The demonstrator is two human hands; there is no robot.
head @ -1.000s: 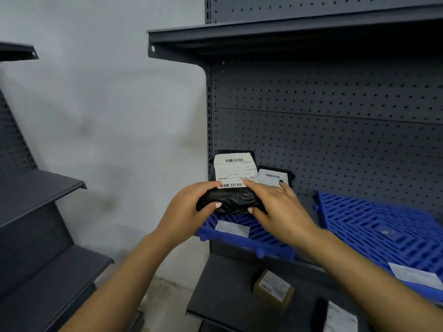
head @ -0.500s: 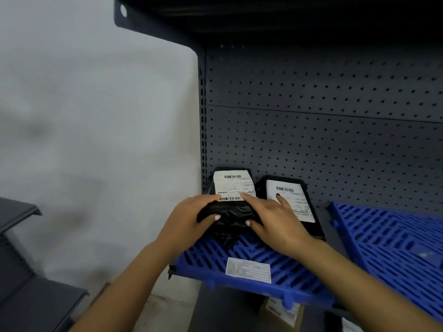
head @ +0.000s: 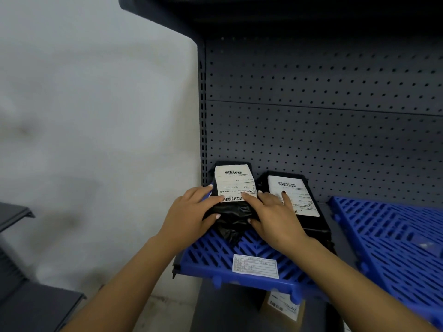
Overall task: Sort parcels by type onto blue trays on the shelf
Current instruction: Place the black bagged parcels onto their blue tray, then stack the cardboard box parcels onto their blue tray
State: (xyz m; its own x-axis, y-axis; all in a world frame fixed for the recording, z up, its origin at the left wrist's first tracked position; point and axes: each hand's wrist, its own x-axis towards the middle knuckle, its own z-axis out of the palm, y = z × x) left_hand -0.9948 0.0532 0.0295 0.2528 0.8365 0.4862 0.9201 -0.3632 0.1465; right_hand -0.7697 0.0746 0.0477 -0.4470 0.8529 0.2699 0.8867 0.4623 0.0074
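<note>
A black plastic parcel (head: 232, 213) with a white barcode label leans against the pegboard at the back left of a blue slatted tray (head: 215, 256). My left hand (head: 191, 215) grips its left side, thumb under, fingers on the label. My right hand (head: 273, 218) holds its right side, with fingers spread onto the label of a second black parcel (head: 311, 221) lying beside it on the same tray. A white label (head: 255, 265) is stuck on the tray's front.
A second blue tray (head: 393, 240) lies on the same shelf to the right. Below, a cardboard box (head: 282, 307) with a label sits on the lower shelf. The dark pegboard back panel (head: 323, 116) rises behind. Another dark shelf unit (head: 28, 305) stands at far left.
The view has moved closer and lower onto the tray. Both hands have pushed the black parcel a little further back against the pegboard, keeping their hold.
</note>
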